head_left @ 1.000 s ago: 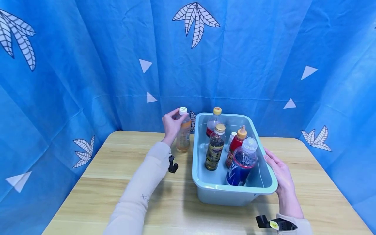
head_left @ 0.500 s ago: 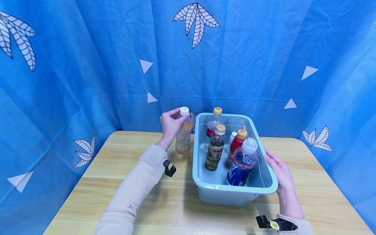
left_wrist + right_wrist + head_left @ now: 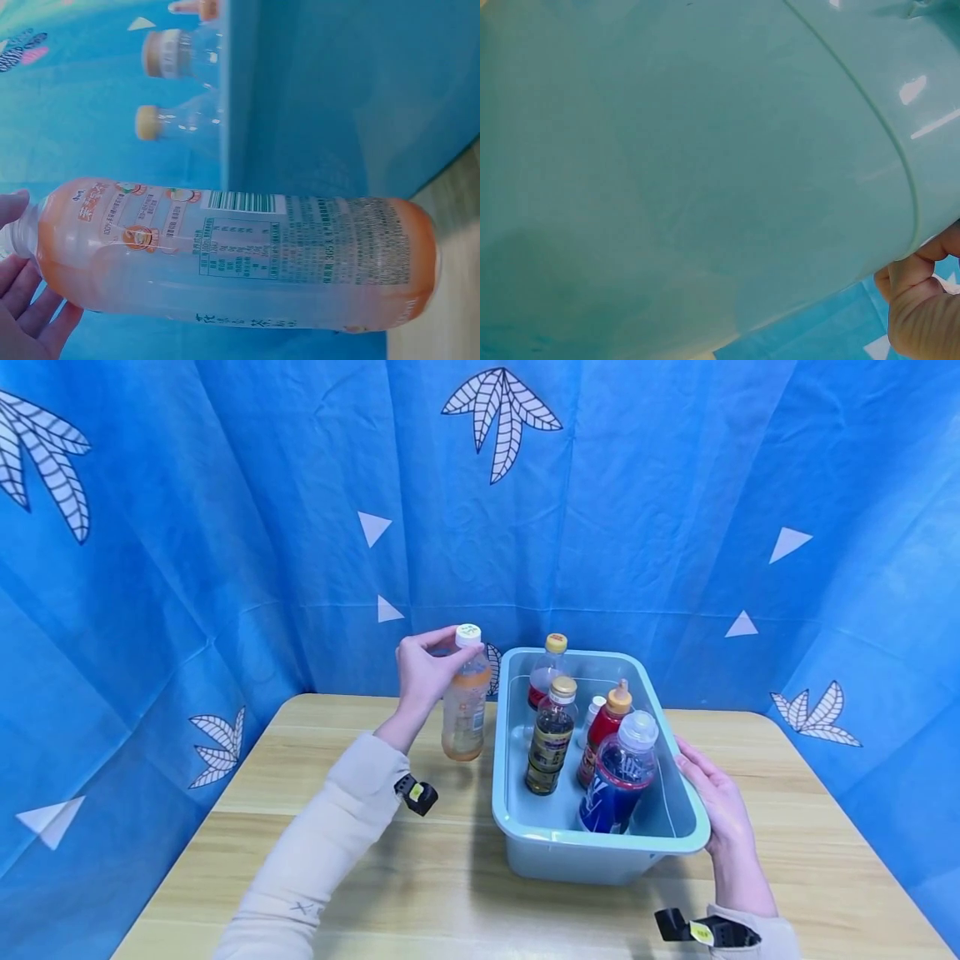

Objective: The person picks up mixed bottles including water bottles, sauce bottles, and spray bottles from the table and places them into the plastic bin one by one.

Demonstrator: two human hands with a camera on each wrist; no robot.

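Observation:
My left hand (image 3: pixel 426 675) pinches a clear plastic drink bottle (image 3: pixel 463 714) by its neck, just under the white cap. The bottle, with orange bands and a printed label, stands nearly upright left of a light blue plastic tub (image 3: pixel 577 860). In the left wrist view, this bottle (image 3: pixel 240 259) lies across the picture, fingers and thumb around its neck. Whether its base touches the table cannot be told. My right hand (image 3: pixel 716 797) grips the tub's right rim. In the right wrist view, the tub wall (image 3: pixel 705 165) hides most of that hand (image 3: pixel 922 307).
Inside the tub stand a yellow-capped bottle (image 3: pixel 546 681), a gold-capped bottle of dark liquid (image 3: pixel 551 747), a red squeeze bottle (image 3: pixel 603 727), a blue-labelled bottle (image 3: pixel 615 789) and a small white-capped bottle (image 3: pixel 592 714). A blue curtain (image 3: pixel 645 510) hangs behind the wooden table (image 3: pixel 337 760).
My left hand and forearm have shifted left and slightly toward me, the drink bottle moving a little with them. The right hand and the tub have stayed in place.

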